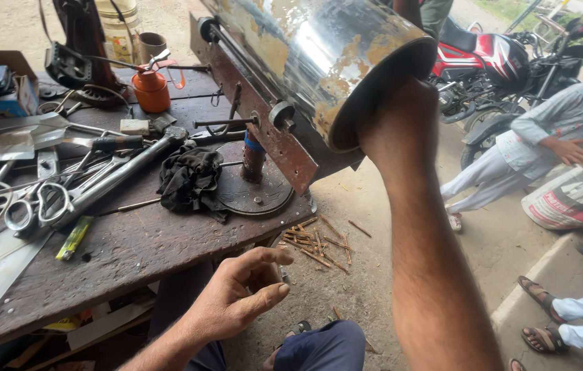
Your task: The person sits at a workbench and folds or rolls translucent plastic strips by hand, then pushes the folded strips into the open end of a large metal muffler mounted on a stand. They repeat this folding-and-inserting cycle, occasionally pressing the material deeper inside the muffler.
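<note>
Sheet-metal cylinder [319, 55], shiny and blotched with rust-coloured patches, sits on the rolling machine [257, 117] at the far edge of the surface [133, 254], its open end facing right and toward the camera. The right hand [394, 117] is pushed into that open end, so its grip is hidden and I cannot tell whether the fingers are closed on the rim or pressed flat inside. The left hand [243, 292] hangs low and near, below the surface edge, fingers loosely curled and apart, holding nothing.

Judging by this, the step in hand is steadying or shifting the cylinder on the rollers. A next move would seem to call for a firm hold on the rim and a second hand on the machine's crank handle [226, 124], which stands free just left of the cylinder.

Left of the machine lie a black rag [188, 178], large shears [37, 206], a long metal bar [127, 168] and an orange oil can [151, 89]. Small wooden sticks [319, 244] litter the floor below. To the right, a person in pale clothes [545, 137] sits near a red motorcycle [490, 62], well apart from the work. The clutter of tools crowds the left hand's way to the machine.
</note>
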